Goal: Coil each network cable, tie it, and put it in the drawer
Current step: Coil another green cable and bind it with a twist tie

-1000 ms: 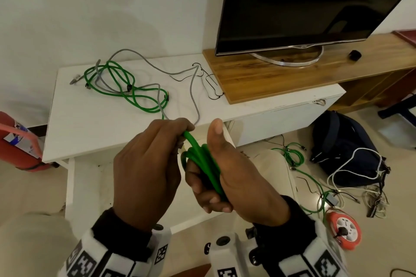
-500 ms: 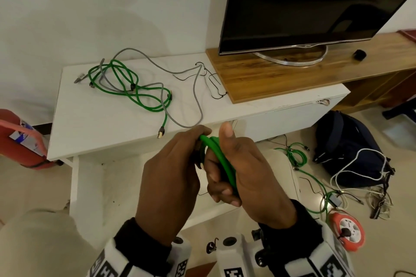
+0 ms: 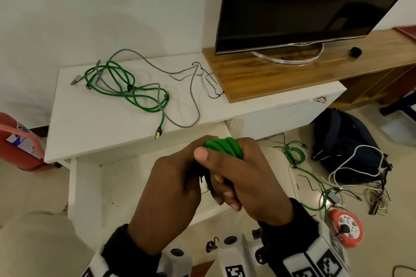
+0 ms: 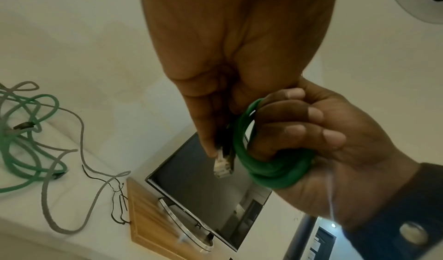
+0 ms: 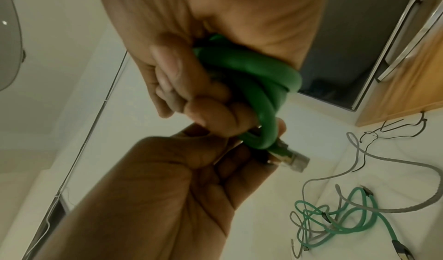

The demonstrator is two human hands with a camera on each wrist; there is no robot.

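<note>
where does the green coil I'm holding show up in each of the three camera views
Head: coiled green cable at centre, gripped by the right hand.
Left wrist: coiled green cable right of centre, looped around the right hand's fingers.
Right wrist: coiled green cable above centre.
Shared landmark: loose grey cable on the white table.

- Both the left hand [image 3: 173,189] and the right hand [image 3: 249,177] are left bare.
- Black cuffs [image 3: 290,222] are worn at both wrists.
- White wrist bands [image 3: 315,258] printed with black square-pattern markers are strapped over the cuffs.
- White camera housings [image 3: 231,252] with round black fittings are mounted by the wrists.
- A beige garment [image 3: 33,245] is seen at lower left.
</note>
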